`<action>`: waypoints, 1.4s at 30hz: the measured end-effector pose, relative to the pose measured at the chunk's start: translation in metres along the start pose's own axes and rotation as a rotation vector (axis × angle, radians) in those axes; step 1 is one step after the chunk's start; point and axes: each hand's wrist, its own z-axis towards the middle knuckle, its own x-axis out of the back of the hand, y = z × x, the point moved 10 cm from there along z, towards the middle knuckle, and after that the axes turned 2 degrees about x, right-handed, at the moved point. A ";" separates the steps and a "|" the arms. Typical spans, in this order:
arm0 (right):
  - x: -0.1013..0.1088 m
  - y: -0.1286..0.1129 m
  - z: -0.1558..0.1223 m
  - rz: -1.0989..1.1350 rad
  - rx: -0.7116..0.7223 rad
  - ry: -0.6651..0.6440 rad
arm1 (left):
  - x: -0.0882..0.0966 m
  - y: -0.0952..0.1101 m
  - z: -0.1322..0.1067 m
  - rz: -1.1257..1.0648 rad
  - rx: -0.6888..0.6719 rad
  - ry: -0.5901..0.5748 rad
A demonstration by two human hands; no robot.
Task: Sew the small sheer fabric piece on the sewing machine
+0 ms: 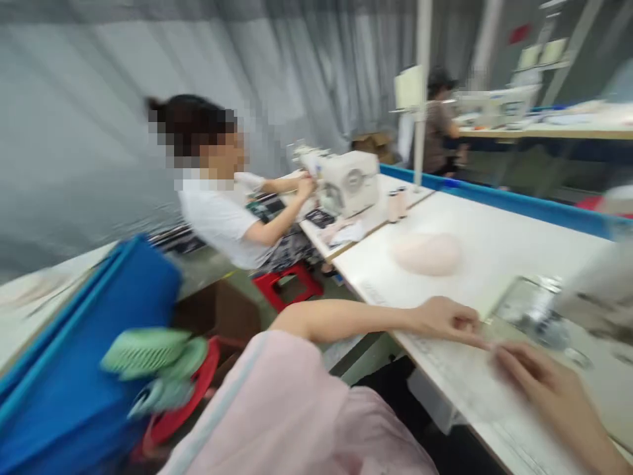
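Observation:
The view is smeared by motion. My left hand [445, 320] reaches out of a pink sleeve and rests on the white table [499, 231], fingers curled together, their tips pressed down near the table's front edge. My right hand [541, 386] lies just to its right, fingers stretched flat toward the left fingertips. A pale thin sheet [465, 389] seems to lie under both hands; I cannot make out what the left fingers pinch. A metal plate [531, 307] of a sewing machine [601, 290] sits just beyond my hands.
A pale pink fabric mound [428, 254] lies farther back on the table. A person in a white shirt [222, 218] works at a white sewing machine [349, 181], seated on a red stool [287, 284]. A blue bin [93, 369] and green slippers [148, 353] sit at left.

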 end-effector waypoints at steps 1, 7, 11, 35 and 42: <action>0.001 -0.001 0.002 0.072 -0.070 -0.013 | -0.001 -0.001 0.005 -0.003 -0.031 -0.034; 0.015 -0.016 0.023 0.302 -0.102 0.026 | -0.016 0.000 0.028 -0.014 -0.088 -0.138; 0.023 -0.011 0.026 0.357 -0.153 -0.049 | -0.028 0.017 0.044 -0.053 -0.096 -0.278; 0.039 0.026 0.016 0.279 -0.614 -0.102 | -0.051 0.015 0.086 -0.192 -0.067 -0.581; 0.049 0.032 0.012 0.221 -0.542 0.064 | -0.034 0.020 0.086 0.123 -0.142 -0.262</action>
